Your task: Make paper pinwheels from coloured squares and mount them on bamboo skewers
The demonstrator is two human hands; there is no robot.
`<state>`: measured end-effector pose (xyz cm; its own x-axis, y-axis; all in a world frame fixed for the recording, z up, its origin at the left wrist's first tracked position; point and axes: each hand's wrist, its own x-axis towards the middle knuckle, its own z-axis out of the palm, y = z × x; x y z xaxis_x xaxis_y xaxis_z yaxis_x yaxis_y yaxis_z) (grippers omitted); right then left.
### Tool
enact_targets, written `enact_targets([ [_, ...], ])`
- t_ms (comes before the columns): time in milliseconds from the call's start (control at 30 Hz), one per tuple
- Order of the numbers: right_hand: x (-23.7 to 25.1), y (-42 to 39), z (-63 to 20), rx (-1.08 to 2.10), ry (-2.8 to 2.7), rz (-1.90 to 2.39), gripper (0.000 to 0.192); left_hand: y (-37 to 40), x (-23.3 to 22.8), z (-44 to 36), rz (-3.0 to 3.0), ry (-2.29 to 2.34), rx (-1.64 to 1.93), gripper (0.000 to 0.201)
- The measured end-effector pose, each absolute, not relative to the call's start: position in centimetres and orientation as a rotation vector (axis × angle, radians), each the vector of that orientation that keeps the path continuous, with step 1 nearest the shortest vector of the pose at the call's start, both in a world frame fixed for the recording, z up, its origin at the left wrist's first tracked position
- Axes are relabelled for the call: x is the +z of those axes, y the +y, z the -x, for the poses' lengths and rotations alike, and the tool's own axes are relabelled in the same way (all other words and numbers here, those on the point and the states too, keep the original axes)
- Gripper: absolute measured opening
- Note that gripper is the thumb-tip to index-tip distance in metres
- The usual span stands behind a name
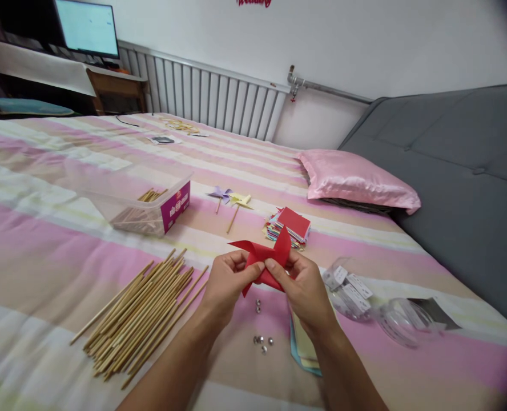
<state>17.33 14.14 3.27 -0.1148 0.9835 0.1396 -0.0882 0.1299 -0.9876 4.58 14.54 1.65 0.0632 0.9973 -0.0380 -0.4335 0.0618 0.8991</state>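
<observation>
Between my two hands is a red paper pinwheel (267, 254), its pointed blades sticking out at the top and bottom. My left hand (228, 281) grips its left side, thumb pressed near the centre. On the right side, my right hand (301, 283) pinches it too, and the two thumb tips nearly meet. Small silver beads (258, 340) lie on the bedspread below the hands. Partly under my right forearm is a stack of pale yellow and blue paper sheets (302, 337). To the left lies a pile of thin wooden sticks (144, 314).
A clear plastic box (129, 214) holds more sticks. Beyond my hands lie a purple pinwheel (221, 194), a yellow pinwheel (239, 201) and a stack of coloured paper (294, 224). Clear round containers (350, 291) are at the right, with a pink pillow (360, 180) behind.
</observation>
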Motion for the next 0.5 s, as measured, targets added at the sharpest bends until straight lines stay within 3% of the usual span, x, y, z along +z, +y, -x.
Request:
enact_targets([
  [200, 3.3, 14.6, -18.3, 1.532, -1.117, 0.927, 0.037, 14.8, 1.7, -4.1, -0.859, 0.897, 1.275, 0.017],
  [500, 2.1, 14.9, -18.3, 1.261, -1.291, 1.137, 0.025, 14.9, 1.3, -4.4, -1.102, 1.061, 1.261, 0.010],
])
